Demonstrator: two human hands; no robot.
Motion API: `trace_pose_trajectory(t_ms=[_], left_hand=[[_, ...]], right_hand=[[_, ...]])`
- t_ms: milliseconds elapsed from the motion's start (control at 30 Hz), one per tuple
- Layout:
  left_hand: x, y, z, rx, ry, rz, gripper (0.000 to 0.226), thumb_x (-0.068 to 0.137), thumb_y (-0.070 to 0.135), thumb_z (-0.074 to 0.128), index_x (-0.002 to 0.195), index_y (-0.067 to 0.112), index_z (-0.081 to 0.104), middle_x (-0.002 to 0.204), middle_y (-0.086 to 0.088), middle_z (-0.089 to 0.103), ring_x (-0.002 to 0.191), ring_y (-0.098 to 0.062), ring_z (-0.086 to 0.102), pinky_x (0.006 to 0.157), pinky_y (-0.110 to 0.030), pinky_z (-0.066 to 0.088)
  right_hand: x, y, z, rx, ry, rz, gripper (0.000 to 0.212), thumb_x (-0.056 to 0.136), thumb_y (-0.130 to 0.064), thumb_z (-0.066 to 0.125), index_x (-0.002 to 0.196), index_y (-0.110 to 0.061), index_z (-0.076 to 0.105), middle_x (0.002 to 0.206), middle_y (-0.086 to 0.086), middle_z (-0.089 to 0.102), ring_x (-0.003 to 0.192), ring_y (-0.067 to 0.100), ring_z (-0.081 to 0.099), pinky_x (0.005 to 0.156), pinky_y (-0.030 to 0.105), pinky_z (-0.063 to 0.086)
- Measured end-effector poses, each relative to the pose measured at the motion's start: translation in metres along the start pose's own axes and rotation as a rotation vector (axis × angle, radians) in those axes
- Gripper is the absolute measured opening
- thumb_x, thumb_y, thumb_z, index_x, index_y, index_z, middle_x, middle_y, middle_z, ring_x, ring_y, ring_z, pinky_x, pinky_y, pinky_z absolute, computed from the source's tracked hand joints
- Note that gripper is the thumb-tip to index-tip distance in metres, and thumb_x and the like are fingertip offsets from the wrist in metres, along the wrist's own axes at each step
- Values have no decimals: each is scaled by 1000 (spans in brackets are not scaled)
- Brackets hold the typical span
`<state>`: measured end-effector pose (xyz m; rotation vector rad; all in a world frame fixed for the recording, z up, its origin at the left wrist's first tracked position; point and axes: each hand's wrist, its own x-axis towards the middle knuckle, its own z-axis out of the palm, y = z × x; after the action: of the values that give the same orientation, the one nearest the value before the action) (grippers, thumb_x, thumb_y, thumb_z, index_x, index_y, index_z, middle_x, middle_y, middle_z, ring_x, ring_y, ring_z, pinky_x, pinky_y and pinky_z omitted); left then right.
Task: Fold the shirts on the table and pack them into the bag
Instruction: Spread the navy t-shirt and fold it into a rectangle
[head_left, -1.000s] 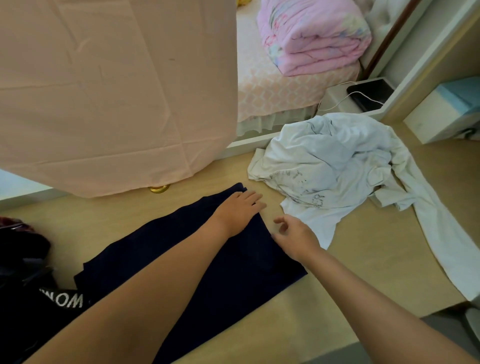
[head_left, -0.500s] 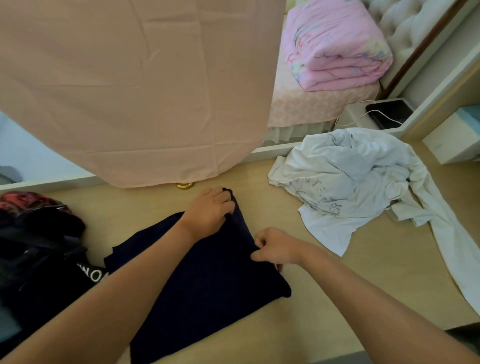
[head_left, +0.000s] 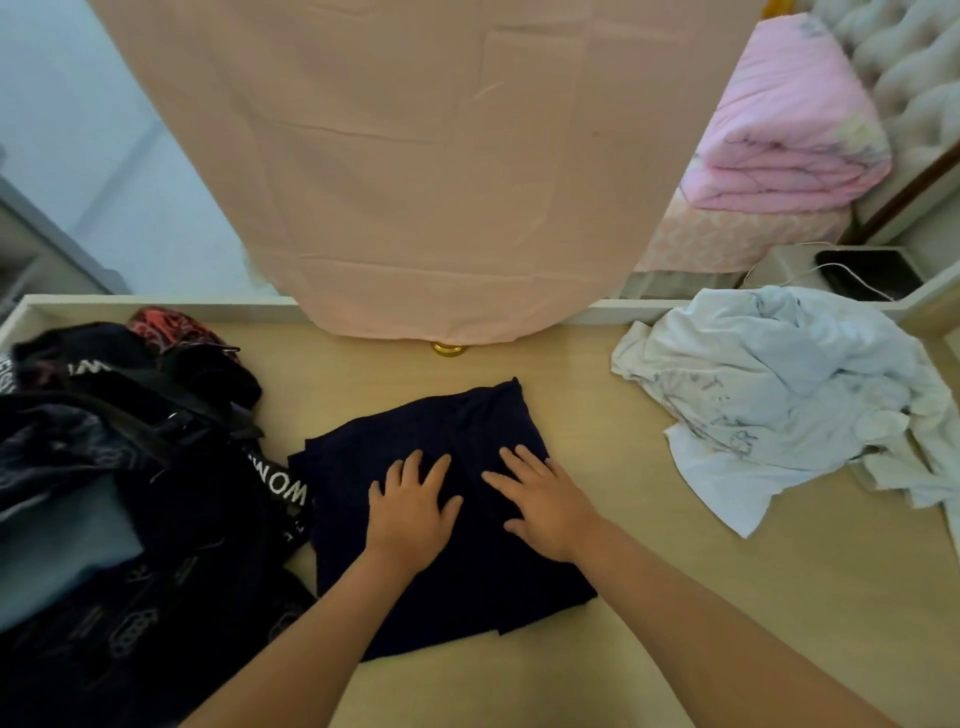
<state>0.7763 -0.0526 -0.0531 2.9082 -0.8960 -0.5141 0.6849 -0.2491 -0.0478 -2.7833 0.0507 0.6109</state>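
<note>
A dark navy shirt (head_left: 431, 431) lies folded into a rough rectangle at the middle of the pale wooden table (head_left: 597, 410). My left hand (head_left: 413, 506) and my right hand (head_left: 543, 499) both rest flat on top of it, fingers spread, holding nothing. A crumpled white shirt (head_left: 784, 395) with faint print lies loose at the right. The black bag (head_left: 130, 519), with white lettering on its strap, sits open at the left, touching the navy shirt's left edge.
A pink cloth (head_left: 415, 171) hangs over the table's far edge, with a small gold object (head_left: 448, 349) under its hem. A red patterned item (head_left: 166, 325) lies behind the bag. Beyond the table is a bed with a folded pink quilt (head_left: 784, 130).
The navy shirt's right end has been folded over to the left, making it shorter. Both hands let go of the cloth and now lie flat on it. The view shifted left, showing more of the bag.
</note>
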Motion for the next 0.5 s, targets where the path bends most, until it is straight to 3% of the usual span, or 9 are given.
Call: trace_pose_trajectory(t_ms=[67, 133, 200, 267, 367, 433, 500], left_hand=[[-1, 2, 11, -7, -114, 13, 66, 97, 64, 22, 155, 38, 5, 164, -6, -2, 150, -33, -3, 118, -55, 10], [1, 2, 14, 1, -114, 88, 73, 89, 68, 3, 155, 37, 0, 164, -5, -12, 150, -30, -15, 119, -54, 0], [2, 5, 15, 18, -25, 155, 76, 86, 62, -1, 156, 33, 8, 165, -3, -4, 151, -25, -10, 120, -53, 1], [1, 12, 18, -14, 55, 181, 67, 93, 58, 10, 154, 33, 21, 164, -1, 10, 151, -23, 2, 121, -53, 10], [-1, 21, 31, 13, 5, 186, 65, 93, 63, 24, 152, 35, 27, 163, -3, 18, 150, -29, 11, 118, -60, 13], [-4, 20, 39, 78, 3, 181, 70, 91, 67, 30, 151, 34, 29, 162, -6, 19, 149, -33, 14, 115, -63, 12], [-8, 19, 36, 66, 61, 168, 68, 90, 65, 35, 147, 29, 40, 159, -8, 27, 147, -33, 24, 113, -62, 20]], right_hand=[[1, 5, 8, -46, -12, 18, 74, 100, -48, 46, 157, -39, -1, 165, -4, -15, 152, 16, -13, 123, 47, 9], [-3, 12, 9, -51, 33, 82, 75, 99, -54, 43, 157, -39, -2, 165, -5, -14, 152, 15, -11, 121, 47, 16], [-8, 17, 9, -57, 67, 169, 76, 97, -57, 44, 158, -36, 4, 167, -2, -4, 153, 20, 1, 117, 46, 24], [-13, 22, 10, -72, 130, 243, 76, 91, -60, 47, 156, -33, 19, 162, 4, 19, 146, 26, 24, 109, 44, 34], [-18, 31, 6, -142, 304, 222, 62, 80, -58, 47, 135, -29, 53, 126, 2, 52, 113, 25, 53, 100, 44, 37], [-16, 40, 0, -187, 361, 137, 55, 78, -53, 51, 126, -28, 60, 125, 3, 53, 116, 27, 53, 110, 49, 30], [-11, 45, -7, -184, 278, 73, 61, 80, -48, 58, 138, -30, 50, 152, 9, 36, 142, 31, 32, 119, 56, 15]])
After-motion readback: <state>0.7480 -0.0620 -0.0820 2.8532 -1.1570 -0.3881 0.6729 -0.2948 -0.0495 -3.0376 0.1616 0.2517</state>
